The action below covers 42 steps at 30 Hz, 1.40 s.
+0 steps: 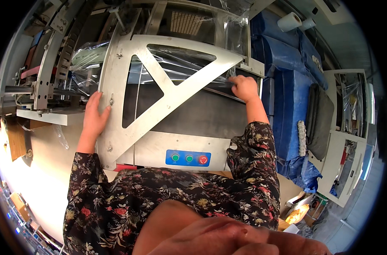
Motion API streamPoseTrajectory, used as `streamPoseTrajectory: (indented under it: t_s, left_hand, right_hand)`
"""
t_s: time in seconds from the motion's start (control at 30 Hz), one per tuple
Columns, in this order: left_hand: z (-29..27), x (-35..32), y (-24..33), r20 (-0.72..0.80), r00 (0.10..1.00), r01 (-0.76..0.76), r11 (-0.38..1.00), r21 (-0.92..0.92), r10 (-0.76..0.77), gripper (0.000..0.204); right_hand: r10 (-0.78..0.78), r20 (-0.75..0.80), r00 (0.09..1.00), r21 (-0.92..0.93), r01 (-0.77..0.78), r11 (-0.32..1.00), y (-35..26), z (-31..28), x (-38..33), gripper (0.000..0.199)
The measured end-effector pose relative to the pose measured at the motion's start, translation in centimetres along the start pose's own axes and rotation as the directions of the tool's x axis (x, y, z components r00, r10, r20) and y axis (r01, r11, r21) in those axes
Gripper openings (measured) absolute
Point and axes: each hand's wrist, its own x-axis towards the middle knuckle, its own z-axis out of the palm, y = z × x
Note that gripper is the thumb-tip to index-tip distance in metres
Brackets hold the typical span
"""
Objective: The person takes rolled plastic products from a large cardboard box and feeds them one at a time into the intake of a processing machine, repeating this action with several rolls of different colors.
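My left hand (95, 118) lies against the left edge of a pale metal triangular frame (182, 87), fingers stretched out and thumb apart. Cut-outs in this frame show the dark flat bed (189, 112) of a machine beneath it. At the frame's right tip, my right hand (245, 88) is closed, its fingertips pinching the edge of clear plastic film (180, 70). The film runs crumpled under the frame toward the left side, where more of it bunches up. Exactly how much film sits between the right fingers is hidden.
A blue control panel (188, 158) with two green buttons and a red stop button faces me on the machine's front. Blue-wrapped bundles (289, 106) stack up on the right, beside a dark folded cloth (320, 121). Metal rails and brackets (42, 80) stand at left.
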Motion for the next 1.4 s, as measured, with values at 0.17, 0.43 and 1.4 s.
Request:
streamPoseTrajectory:
  t_s: [0.17,0.43,1.4]
  left_hand:
    - [-0.4,-0.3,0.6,0.004,1.0,-0.005,1.0,-0.008,0.005,0.053]
    - [-1.2,-2.0,-0.2,-0.001,1.0,-0.021,0.999,-0.039,0.021,0.053]
    - [5.6,10.1,-8.7,-0.184,0.926,-0.224,0.871,0.436,0.331,0.056]
  right_hand:
    - [0.555,-0.027,0.831,0.096,-0.55,0.829,0.3,-1.1,0.9,0.051]
    - [0.336,-0.503,0.796,0.118,-0.322,0.939,-8.6,-4.7,1.2,0.047]
    - [0.116,-0.548,0.828,0.232,0.017,0.973,-17.3,6.4,3.3,0.06]
